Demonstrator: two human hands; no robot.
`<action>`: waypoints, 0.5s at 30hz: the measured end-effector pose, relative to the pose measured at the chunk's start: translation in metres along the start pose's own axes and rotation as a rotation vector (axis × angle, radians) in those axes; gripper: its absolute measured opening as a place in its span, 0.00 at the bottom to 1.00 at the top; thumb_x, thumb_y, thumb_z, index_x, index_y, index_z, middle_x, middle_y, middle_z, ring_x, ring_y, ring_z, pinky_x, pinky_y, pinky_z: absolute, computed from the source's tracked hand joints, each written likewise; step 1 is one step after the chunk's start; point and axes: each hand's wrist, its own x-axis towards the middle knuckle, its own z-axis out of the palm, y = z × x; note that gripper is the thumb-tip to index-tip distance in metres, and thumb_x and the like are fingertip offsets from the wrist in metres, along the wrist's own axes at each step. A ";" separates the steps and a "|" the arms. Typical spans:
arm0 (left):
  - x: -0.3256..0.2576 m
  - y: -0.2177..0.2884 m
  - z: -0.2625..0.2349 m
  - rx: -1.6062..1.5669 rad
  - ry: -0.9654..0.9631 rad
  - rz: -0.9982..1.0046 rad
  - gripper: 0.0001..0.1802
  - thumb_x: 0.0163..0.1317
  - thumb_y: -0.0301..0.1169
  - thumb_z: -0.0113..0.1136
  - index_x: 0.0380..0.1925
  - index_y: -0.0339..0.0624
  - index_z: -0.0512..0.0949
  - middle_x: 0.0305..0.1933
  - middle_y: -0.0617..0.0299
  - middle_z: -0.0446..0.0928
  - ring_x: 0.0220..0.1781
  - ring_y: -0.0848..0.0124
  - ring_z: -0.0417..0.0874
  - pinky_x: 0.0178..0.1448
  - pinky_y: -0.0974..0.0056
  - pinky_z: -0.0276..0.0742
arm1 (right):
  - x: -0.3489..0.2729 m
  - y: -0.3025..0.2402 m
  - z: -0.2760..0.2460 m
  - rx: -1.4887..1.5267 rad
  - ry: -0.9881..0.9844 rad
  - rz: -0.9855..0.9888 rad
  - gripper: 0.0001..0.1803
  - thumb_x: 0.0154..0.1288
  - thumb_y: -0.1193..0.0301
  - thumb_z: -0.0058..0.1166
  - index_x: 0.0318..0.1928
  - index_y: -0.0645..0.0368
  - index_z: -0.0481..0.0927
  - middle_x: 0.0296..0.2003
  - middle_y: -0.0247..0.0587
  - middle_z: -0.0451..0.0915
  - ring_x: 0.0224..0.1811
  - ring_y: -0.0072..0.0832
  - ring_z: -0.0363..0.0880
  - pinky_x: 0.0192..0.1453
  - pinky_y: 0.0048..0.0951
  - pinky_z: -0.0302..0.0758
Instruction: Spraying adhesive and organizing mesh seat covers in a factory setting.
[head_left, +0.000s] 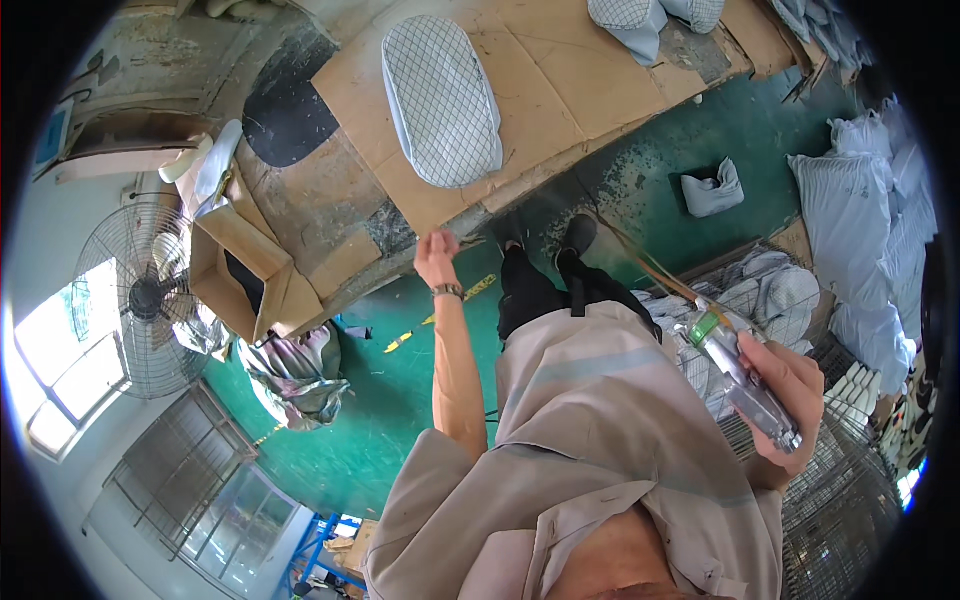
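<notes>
My right hand (790,400) is wrapped round a silver air tool with a green part, which looks like a staple gun (735,375). A brown hose (645,262) runs from near it toward the table edge. At the front edge of the table, my left hand (437,258) is closed with its fingers drawn together; whether something small is in them I cannot make out. Beyond it a white, quilted, rounded seat pad (440,100) lies on a flat cardboard sheet (545,85), apart from both hands.
More quilted covers (630,22) lie at the table's far right. An open cardboard box (240,270) sits at the left near a caged fan (150,295). A white piece (713,188) lies on the green floor. Wire baskets (830,500) and white sacks (850,190) stand at the right.
</notes>
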 end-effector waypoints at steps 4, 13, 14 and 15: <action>0.018 0.055 0.039 -0.077 0.024 0.139 0.15 0.66 0.33 0.63 0.48 0.35 0.80 0.41 0.59 0.83 0.41 0.70 0.85 0.37 0.67 0.81 | -0.002 0.007 -0.011 -0.006 -0.027 -0.013 0.29 0.44 0.68 0.64 0.50 0.69 0.83 0.25 0.44 0.78 0.25 0.34 0.78 0.30 0.28 0.69; 0.044 0.090 0.073 0.215 -0.006 0.036 0.18 0.59 0.35 0.71 0.40 0.28 0.82 0.32 0.57 0.84 0.31 0.70 0.87 0.31 0.69 0.82 | 0.002 0.001 -0.021 -0.081 0.183 0.153 0.27 0.54 0.63 0.67 0.52 0.67 0.83 0.32 0.44 0.82 0.35 0.34 0.79 0.43 0.29 0.69; 0.047 0.089 0.068 0.180 -0.030 -0.003 0.18 0.58 0.35 0.72 0.39 0.28 0.82 0.30 0.56 0.84 0.30 0.69 0.87 0.31 0.69 0.82 | 0.005 0.000 -0.023 -0.032 0.063 0.089 0.27 0.55 0.61 0.65 0.51 0.68 0.83 0.32 0.44 0.82 0.34 0.34 0.79 0.41 0.29 0.69; 0.051 0.089 0.067 0.176 -0.036 -0.002 0.18 0.58 0.35 0.72 0.39 0.28 0.82 0.30 0.56 0.84 0.30 0.69 0.87 0.31 0.69 0.82 | 0.009 -0.002 -0.025 0.010 -0.051 0.026 0.28 0.56 0.58 0.64 0.50 0.68 0.83 0.31 0.44 0.82 0.33 0.34 0.79 0.40 0.29 0.69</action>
